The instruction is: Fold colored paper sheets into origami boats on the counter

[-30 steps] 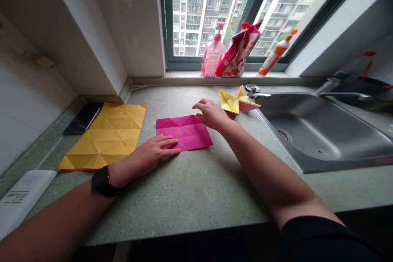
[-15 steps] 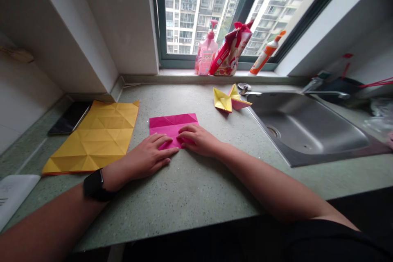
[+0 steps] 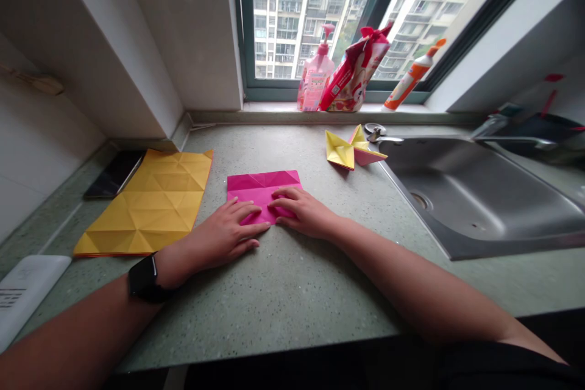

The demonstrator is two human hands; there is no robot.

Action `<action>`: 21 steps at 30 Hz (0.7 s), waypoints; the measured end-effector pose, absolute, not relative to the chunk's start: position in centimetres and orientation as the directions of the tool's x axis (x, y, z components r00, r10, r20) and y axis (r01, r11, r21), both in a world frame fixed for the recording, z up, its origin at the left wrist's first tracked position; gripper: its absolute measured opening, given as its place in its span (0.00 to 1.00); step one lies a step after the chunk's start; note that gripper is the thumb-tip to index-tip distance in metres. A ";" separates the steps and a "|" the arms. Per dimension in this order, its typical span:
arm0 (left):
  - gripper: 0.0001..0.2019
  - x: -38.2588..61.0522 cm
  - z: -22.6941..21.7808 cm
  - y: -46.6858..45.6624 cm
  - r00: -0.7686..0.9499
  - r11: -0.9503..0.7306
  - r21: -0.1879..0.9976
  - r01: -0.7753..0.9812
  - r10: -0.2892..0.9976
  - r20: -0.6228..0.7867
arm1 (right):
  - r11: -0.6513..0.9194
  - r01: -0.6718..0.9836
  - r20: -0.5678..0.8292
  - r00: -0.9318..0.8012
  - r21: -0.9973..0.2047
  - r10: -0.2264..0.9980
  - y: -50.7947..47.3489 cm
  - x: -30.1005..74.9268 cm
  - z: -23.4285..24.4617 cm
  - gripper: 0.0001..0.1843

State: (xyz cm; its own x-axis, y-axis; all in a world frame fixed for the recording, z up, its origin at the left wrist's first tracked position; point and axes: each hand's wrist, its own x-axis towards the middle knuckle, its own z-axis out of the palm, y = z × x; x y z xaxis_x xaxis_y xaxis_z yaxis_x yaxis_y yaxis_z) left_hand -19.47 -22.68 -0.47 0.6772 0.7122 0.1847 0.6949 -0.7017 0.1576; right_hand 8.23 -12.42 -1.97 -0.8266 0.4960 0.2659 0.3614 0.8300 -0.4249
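Note:
A creased pink paper [image 3: 260, 184] lies on the green speckled counter [image 3: 292, 292] in the middle. My left hand [image 3: 223, 233] rests flat on its near left corner, fingers stretched out. My right hand [image 3: 304, 213] presses flat on the paper's near right part, fingers extended toward the left. Both hands meet at the paper's near edge. A black watch [image 3: 144, 278] is on my left wrist.
A stack of creased yellow paper [image 3: 153, 200] lies left, with a dark phone [image 3: 114, 174] beyond it and a white device [image 3: 22, 292] near the edge. Folded yellow and pink paper shapes [image 3: 350, 149] sit by the steel sink [image 3: 475, 195]. Bottles and a red bag [image 3: 354, 70] stand on the sill.
My right hand came back from the paper's far right corner to its near edge, folding the paper smaller. My left hand stayed on the near left corner.

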 end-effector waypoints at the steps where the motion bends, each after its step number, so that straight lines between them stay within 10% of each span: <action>1: 0.19 -19.5 -0.3 -22.7 0.677 -0.701 0.160 0.696 0.713 0.180 | 0.829 0.366 0.263 -0.826 -0.423 0.499 -12.4 8.2 -2.0 0.17; 21: 0.07 -23.4 4.4 -22.8 0.660 -0.651 0.195 0.734 0.751 0.019 | 0.838 0.338 0.273 -0.836 -0.428 0.477 -11.9 8.5 -2.2 0.17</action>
